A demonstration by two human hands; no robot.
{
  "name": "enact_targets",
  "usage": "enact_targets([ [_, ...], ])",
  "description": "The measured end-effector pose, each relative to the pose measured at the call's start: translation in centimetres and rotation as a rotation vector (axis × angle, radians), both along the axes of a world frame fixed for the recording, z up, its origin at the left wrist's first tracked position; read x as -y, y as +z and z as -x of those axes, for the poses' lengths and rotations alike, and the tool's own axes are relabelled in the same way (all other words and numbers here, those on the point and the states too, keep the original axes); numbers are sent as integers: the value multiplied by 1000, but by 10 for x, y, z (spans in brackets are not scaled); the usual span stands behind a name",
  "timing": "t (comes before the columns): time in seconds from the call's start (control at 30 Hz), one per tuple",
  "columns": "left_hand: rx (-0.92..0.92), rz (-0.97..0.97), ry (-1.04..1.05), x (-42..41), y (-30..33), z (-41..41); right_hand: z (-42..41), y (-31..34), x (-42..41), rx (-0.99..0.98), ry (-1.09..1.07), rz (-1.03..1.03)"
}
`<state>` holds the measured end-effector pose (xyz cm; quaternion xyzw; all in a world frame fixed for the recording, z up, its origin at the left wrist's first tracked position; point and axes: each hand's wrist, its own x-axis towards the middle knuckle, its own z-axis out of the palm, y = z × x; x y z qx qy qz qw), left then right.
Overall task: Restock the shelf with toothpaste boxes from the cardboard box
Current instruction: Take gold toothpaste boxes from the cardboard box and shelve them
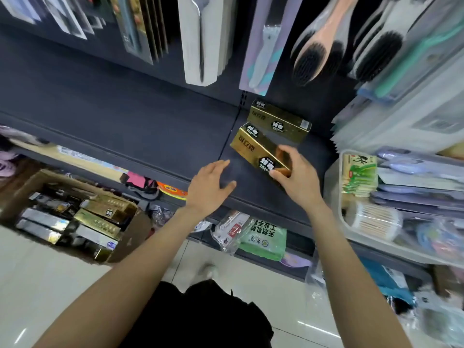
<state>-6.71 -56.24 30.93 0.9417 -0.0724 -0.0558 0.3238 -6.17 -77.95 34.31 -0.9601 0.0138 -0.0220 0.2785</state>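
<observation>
Fingers (pixel 285 153) and thumb of the right hand (pixel 297 175) pinch the near end of a gold toothpaste box (pixel 258 151); the left hand (pixel 209 185) hovers flat, fingers straight and slightly spread, holding nothing. Both reach over the dark shelf (pixel 140 131), the landmark here. Below the shelf's left end, on the floor, sits the cardboard box (pixel 32 187) holding more gold and silver cartons. On the shelf, the held box lies just in front of a second gold box (pixel 278 120) near the back panel.

Two toothpaste boxes (pixel 261 146) on shelf (pixel 125 126); cardboard box (pixel 72 217) lower left.
</observation>
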Motion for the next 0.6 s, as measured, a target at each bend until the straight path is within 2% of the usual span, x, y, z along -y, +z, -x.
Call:
enact_targets([
  [0.1,7,-223,-42,-8,-16,-8,-44,-9,21,118,-17,352],
  [0.23,-98,-438,-129,-12,-27,-15,-97,-28,36,136,18,512],
  [0.33,-121,-511,-177,-15,-34,-15,-118,-41,43,149,-90,552],
  [0.47,-115,-432,-189,-18,-33,-15,-116,-41,40,142,-217,521],
  [0.6,-27,-108,-79,-37,-25,-8,-64,-36,-12,227,-40,368],
])
